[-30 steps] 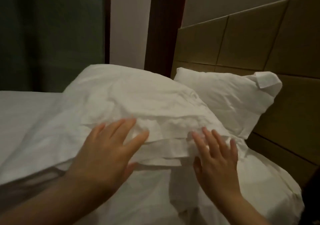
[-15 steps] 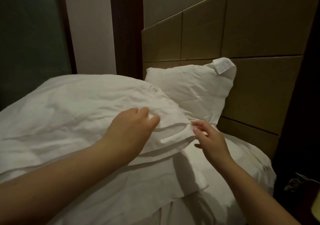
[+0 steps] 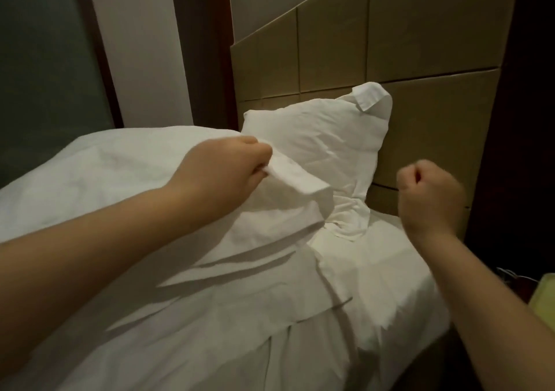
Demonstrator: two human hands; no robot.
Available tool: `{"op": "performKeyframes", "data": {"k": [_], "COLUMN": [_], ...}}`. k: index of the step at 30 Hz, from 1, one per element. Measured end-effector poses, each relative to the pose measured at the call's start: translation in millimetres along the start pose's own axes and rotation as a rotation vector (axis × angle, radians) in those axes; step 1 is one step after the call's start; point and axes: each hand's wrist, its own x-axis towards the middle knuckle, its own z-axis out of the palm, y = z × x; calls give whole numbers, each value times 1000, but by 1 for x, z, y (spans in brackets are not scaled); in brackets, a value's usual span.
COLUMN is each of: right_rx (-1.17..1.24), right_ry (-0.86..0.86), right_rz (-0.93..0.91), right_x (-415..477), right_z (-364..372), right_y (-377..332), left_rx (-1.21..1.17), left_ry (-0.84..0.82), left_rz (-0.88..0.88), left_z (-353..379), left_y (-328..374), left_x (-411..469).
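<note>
One pillow [image 3: 315, 141] stands against the headboard [image 3: 420, 45], the left grip [image 3: 223, 174] clutches the duvet edge [image 3: 300, 178], and the right grip [image 3: 429, 195] is clenched empty, so straightening seems unfinished.

Pillows: 2, both white. 1 near pillow [image 3: 126, 180], 1 far pillow [image 3: 315, 144] up against the headboard [image 3: 435, 30]. Hands: 2, i.e. left hand [image 3: 222, 171] & right hand [image 3: 429, 192]. Bed [image 3: 375, 285]: 1. Headboard: 1, padded; no. of panels can't be told, edges cut off. Yellow-green item [image 3: 543, 294] at bottom right: 1, only partly in view.
</note>
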Motion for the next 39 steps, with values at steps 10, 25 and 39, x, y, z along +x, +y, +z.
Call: {"op": "performKeyframes", "data": {"k": [10, 25, 39], "right_rx": [-141, -135, 105], "right_ry": [-574, -443, -410], "right_rz": [-97, -10, 170], "right_x": [-73, 19, 26], "right_z": [38, 52, 64], "right_y": [-23, -24, -24], "left_rx": [142, -225, 293], "left_ry": [-151, -94, -208], "left_rz": [1, -49, -67], "left_z": [24, 3, -5], "left_y": [15, 11, -45], "left_x": [5, 7, -81]}}
